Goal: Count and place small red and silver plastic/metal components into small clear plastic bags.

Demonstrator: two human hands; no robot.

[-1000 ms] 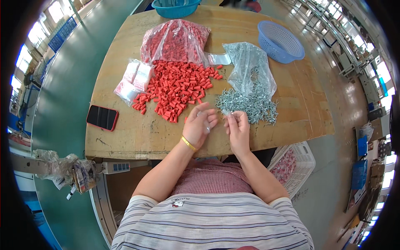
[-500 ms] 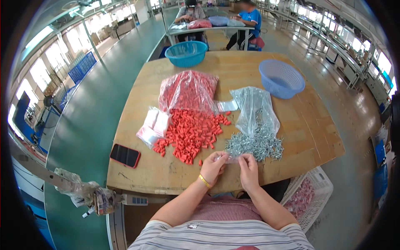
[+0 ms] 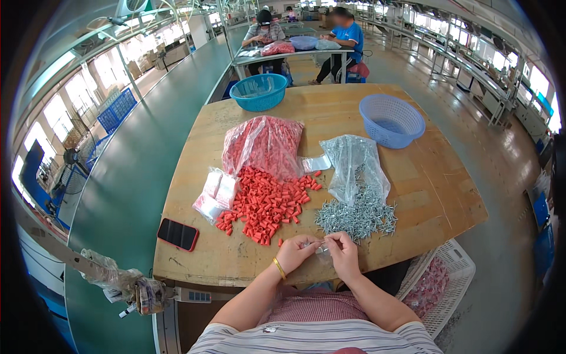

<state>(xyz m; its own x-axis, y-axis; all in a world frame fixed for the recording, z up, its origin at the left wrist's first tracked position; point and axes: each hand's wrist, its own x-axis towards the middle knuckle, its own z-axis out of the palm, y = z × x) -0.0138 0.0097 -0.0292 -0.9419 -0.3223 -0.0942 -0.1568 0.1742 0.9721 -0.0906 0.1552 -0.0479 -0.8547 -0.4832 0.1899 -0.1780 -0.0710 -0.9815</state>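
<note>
A small clear plastic bag point(image 3: 322, 250) is pinched between my two hands near the front edge of the table. My left hand point(image 3: 296, 252), with a yellow band at the wrist, closes its fingertips at the bag's left side. My right hand point(image 3: 343, 255) grips the other side, thumb and fingers together. What the bag contains is too small to make out. Just beyond my right hand spreads a pile of silver screws point(image 3: 356, 217), spilling from a large clear bag point(image 3: 352, 162). To the left lies a heap of red plastic caps point(image 3: 268, 203), before a bulging clear bag of them point(image 3: 262, 144).
Small clear bags point(image 3: 217, 194) lie in a stack left of the red heap, near a phone point(image 3: 178, 235). A teal basket point(image 3: 259, 94) and a lilac basket point(image 3: 392, 121) stand farther back. Below the right edge sits a white crate point(image 3: 460, 280) with filled bags. Two people work beyond.
My hands have drawn closer together, and the small bag, earlier stretched between them, now hangs below my fingertips. The whole view has shifted slightly, with the table appearing lower.
</note>
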